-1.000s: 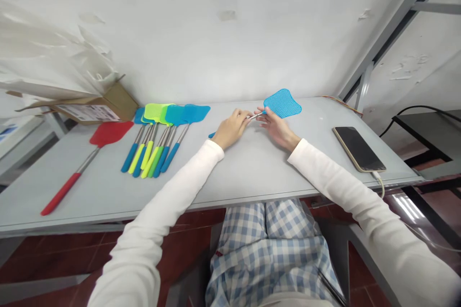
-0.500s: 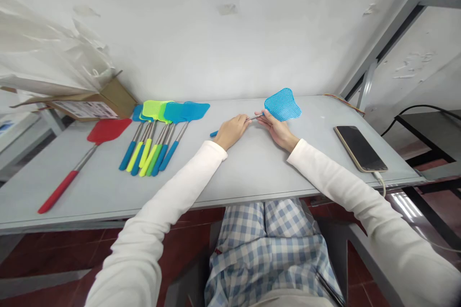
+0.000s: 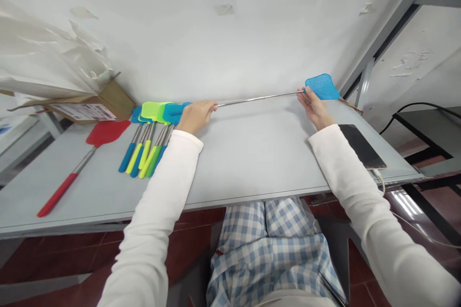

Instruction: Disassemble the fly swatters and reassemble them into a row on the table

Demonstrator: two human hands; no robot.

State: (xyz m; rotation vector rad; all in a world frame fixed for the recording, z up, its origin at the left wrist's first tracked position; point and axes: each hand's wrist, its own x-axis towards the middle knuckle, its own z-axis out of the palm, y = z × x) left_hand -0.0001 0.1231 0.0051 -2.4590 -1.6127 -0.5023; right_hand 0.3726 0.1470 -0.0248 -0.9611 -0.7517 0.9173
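A blue fly swatter (image 3: pixel 321 87) with a thin telescopic metal rod is stretched out long between my two hands, above the far part of the table. My left hand (image 3: pixel 197 116) is closed around its grip end, which the fingers hide. Its other end, just below the blue perforated head, is pinched by my right hand (image 3: pixel 314 107). Several more fly swatters (image 3: pixel 153 111) with blue, yellow and green handles lie bunched left of my left hand, which partly covers them. Farther left lies a red fly swatter (image 3: pixel 88 158).
An opened cardboard box (image 3: pixel 90 105) with plastic wrapping stands at the table's left back. A phone (image 3: pixel 360 146) on a white cable lies at the right, partly behind my right sleeve. The wall borders the grey table (image 3: pixel 252 168) at the back.
My hands have moved apart, left hand leftward and right hand rightward. Between them the swatter's metal rod has extended from short to long, and its blue head has shifted right.
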